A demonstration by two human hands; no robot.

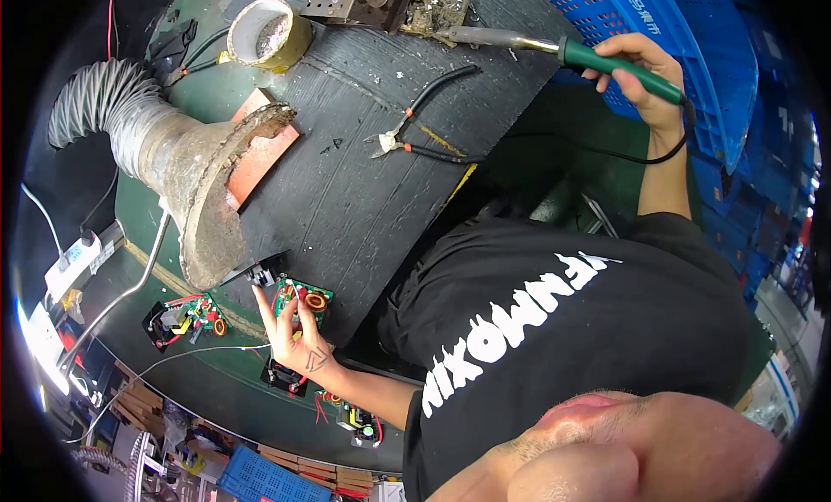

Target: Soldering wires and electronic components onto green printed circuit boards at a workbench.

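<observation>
My right hand (645,74) is closed around the green handle of a soldering iron (593,61). The iron's metal end reaches left to a small metal tray (435,13) crusted with residue, on a metal stand (359,4). At the near left edge of the dark work surface, my left hand (299,342) has its fingers at a green circuit board (316,299) with a copper coil. It seems to grip the board's edge, with one finger stretched out; the exact contact is partly hidden. Black-handled cutters (389,143) lie open on the surface between my hands.
A ribbed grey hose (108,104) ends in a dirty funnel hood (190,164) beside a copper-coloured plate (264,164). A round pot (268,35) stands behind. More circuit boards (195,316) lie left. Blue crates (684,69) stand right. The iron's black cord (623,158) loops below my right hand.
</observation>
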